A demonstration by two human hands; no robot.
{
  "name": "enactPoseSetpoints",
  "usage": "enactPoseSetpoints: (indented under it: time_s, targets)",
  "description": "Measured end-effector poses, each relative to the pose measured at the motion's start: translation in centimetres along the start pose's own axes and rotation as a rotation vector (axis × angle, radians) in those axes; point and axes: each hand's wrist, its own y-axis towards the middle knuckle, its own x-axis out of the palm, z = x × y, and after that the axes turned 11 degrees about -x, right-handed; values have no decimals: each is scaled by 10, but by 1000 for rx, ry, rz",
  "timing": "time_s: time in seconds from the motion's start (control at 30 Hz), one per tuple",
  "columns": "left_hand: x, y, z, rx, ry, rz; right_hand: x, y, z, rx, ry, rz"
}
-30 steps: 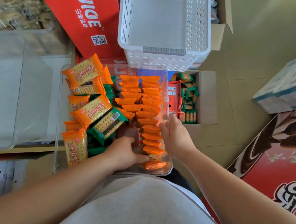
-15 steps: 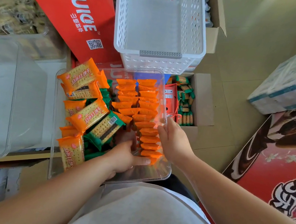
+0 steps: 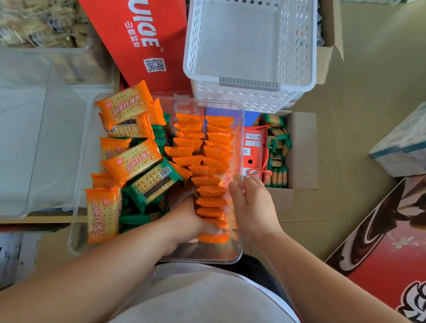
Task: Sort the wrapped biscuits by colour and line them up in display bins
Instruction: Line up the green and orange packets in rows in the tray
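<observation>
Stands orange wrapped biscuits [image 3: 212,188] on edge in 2 rows at the right of the clear plastic display bin [image 3: 201,99], beside a loose heap of orange and green packs [image 3: 136,162]. Lays right hand [image 3: 253,207] along the bin's wall, fingers straight, together. Tucks left hand [image 3: 185,220] against the row's near end; cannot tell the fingers' hold. Likely light, slippery, brittle: squeeze rows gently by end faces.

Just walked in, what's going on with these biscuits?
A person is sorting wrapped biscuits in a clear bin. Two rows of orange packets stand lined up on its right side; a mixed orange and green pile lies on the left. The left hand presses the near end of the right row, and the right hand rests against the bin's right wall.
</observation>
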Motion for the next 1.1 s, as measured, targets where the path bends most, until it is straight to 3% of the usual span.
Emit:
enactPoseSetpoints:
  time_s: [0.2,0.37,0.7,0.93,1.1]
  targets:
    - [-3,-9,29,-173,-429,67,-4,1,0,-20,-23,-44]
    - [10,-2,45,-244,-536,146,-5,2,-1,-5,-8,-70]
    - [5,6,53,-360,-538,142,-6,4,-1,-2,-7,-107]
    - [15,-8,61,-288,-570,170,-9,6,-1,12,3,-158]
    - [21,-5,66,-277,-425,216,-8,7,-1,9,-7,-178]
